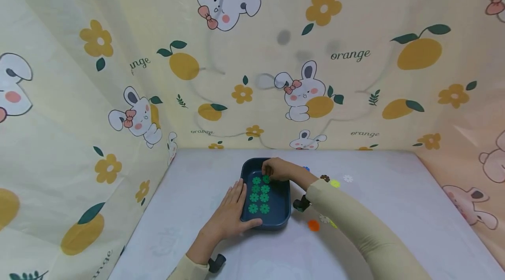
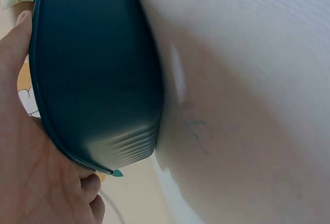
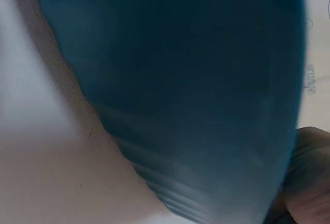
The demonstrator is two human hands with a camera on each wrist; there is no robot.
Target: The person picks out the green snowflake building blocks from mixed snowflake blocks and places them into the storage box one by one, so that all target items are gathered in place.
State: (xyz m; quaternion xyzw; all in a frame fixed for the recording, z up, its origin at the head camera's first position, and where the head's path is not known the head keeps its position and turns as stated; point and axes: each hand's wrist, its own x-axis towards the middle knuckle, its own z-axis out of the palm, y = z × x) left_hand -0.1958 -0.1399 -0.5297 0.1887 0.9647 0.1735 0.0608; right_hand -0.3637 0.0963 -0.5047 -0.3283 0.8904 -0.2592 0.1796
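A dark blue rectangular tray [image 1: 280, 214] stands on the table. Several green flower-shaped pieces [image 1: 254, 197] lie inside it in two columns. My left hand [image 1: 230, 212] rests against the tray's near left corner, fingers straight along the left side and thumb across the near rim. In the left wrist view the tray's outer wall [image 2: 98, 69] is beside that hand. My right hand [image 1: 279, 169] reaches over the far part of the tray, its curled fingers pinching the far right green piece. The right wrist view shows mostly tray wall [image 3: 196, 79], which hides the fingertips.
Right of the tray lie loose flower pieces: brown [image 1: 325, 178], yellow [image 1: 335, 183], white [image 1: 348, 178] and orange [image 1: 313, 225]. A blue one [image 1: 306, 168] shows behind the right wrist. Printed cloth [image 1: 252, 113] stands behind and along the table's sides.
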